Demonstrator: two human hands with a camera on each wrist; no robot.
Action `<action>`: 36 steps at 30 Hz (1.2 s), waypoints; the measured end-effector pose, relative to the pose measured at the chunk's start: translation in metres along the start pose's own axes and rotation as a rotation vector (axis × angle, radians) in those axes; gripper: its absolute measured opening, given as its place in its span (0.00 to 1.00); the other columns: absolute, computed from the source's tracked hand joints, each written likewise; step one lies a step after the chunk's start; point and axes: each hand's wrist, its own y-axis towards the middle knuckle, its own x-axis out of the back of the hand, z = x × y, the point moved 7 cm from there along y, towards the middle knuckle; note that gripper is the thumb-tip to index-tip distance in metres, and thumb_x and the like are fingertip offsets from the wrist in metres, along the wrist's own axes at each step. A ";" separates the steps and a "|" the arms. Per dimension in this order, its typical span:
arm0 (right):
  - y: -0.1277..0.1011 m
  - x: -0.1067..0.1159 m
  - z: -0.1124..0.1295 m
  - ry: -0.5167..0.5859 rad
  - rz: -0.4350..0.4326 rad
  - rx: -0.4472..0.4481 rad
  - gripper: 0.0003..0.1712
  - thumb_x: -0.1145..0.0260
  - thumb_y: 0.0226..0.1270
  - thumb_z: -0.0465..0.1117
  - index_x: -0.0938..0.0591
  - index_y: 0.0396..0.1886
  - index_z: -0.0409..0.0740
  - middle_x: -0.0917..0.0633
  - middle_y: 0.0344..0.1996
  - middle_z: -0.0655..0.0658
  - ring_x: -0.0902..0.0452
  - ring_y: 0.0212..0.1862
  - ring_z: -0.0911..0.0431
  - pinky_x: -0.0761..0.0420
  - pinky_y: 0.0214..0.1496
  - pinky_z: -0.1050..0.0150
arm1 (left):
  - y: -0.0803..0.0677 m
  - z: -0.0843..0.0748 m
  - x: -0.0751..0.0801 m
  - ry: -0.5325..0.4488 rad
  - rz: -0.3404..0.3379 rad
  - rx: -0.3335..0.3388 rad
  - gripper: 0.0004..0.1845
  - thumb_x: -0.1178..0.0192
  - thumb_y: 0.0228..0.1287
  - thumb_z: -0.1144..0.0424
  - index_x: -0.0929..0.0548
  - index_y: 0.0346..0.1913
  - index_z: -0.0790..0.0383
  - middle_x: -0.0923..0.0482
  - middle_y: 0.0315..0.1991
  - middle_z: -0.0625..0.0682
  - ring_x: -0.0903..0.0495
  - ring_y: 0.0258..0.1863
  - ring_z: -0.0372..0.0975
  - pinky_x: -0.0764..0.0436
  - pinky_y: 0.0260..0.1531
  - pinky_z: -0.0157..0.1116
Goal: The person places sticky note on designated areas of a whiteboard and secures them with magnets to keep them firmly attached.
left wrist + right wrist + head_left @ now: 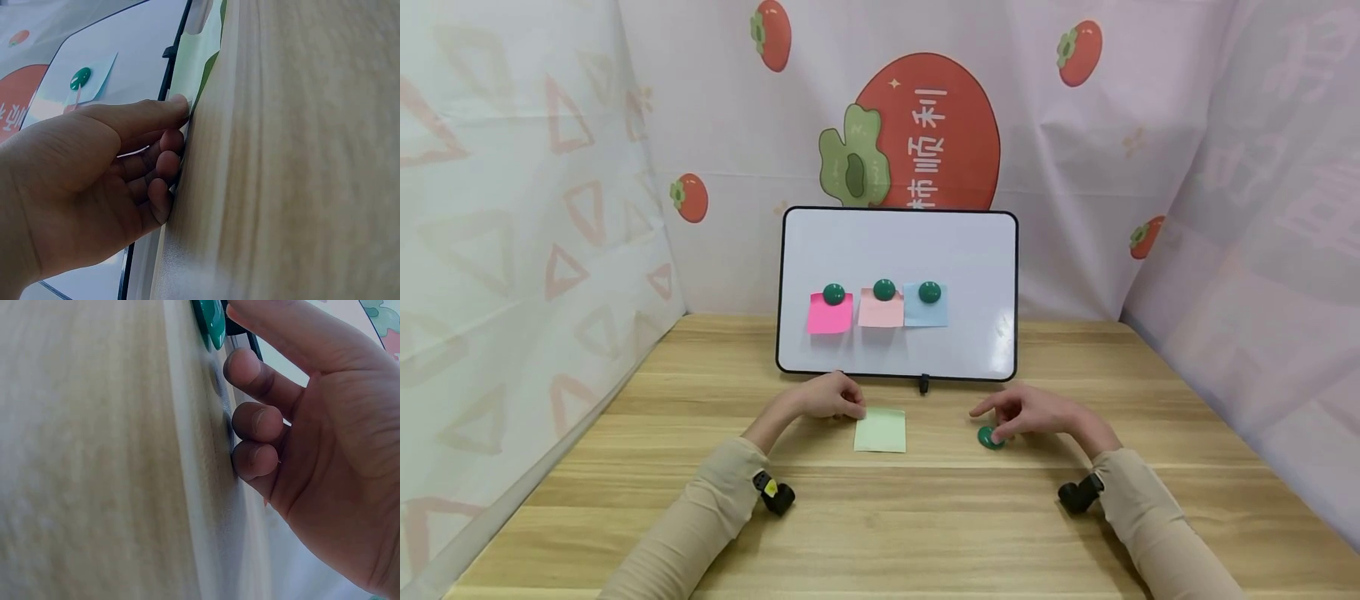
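My left hand (831, 395) pinches the upper left corner of a pale green sticky note (880, 432) between thumb and index finger. In the left wrist view, the note (192, 59) rises slightly from the table at that edge. My right hand (1037, 412) is low over the table, thumb tip at the right edge of a round green magnet (989, 438) and index finger stretched out to the left. Its other fingers are loosely curled in the right wrist view, where the magnet (211, 322) is partly cut off at the top.
A black-framed whiteboard (977, 333) stands behind both hands on the wooden table (880, 533). It carries a pink note (830, 318), a peach note (881, 313) and a light blue note (927, 313), each under a green magnet. A printed cloth (722, 100) hangs behind.
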 end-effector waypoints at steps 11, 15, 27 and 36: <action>-0.003 0.001 -0.009 -0.042 0.044 0.041 0.30 0.25 0.60 0.46 0.20 0.63 0.49 0.20 0.34 0.47 0.30 0.34 0.63 0.27 0.37 0.70 | 0.000 0.000 0.001 -0.007 0.000 0.012 0.07 0.37 0.68 0.58 0.16 0.34 0.56 0.25 0.24 0.44 0.30 0.23 0.33 0.30 0.24 0.30; -0.002 -0.001 -0.008 -0.068 0.053 0.036 0.28 0.25 0.59 0.48 0.18 0.60 0.53 0.19 0.38 0.48 0.29 0.37 0.60 0.27 0.39 0.70 | -0.001 -0.002 0.001 -0.010 -0.002 0.013 0.07 0.38 0.69 0.58 0.16 0.34 0.57 0.25 0.25 0.44 0.30 0.23 0.34 0.30 0.26 0.30; -0.001 -0.002 -0.008 -0.070 0.035 -0.026 0.22 0.26 0.60 0.46 0.15 0.56 0.57 0.20 0.36 0.52 0.28 0.38 0.61 0.26 0.40 0.69 | -0.002 -0.001 0.000 0.003 0.009 0.019 0.08 0.36 0.67 0.58 0.18 0.31 0.57 0.26 0.24 0.44 0.31 0.23 0.33 0.31 0.26 0.30; -0.004 0.000 -0.007 -0.053 0.013 -0.047 0.24 0.28 0.63 0.44 0.17 0.59 0.50 0.21 0.33 0.52 0.28 0.35 0.62 0.28 0.38 0.70 | -0.001 -0.005 0.001 -0.042 -0.016 0.002 0.08 0.33 0.64 0.56 0.15 0.31 0.55 0.23 0.23 0.45 0.29 0.22 0.34 0.29 0.24 0.30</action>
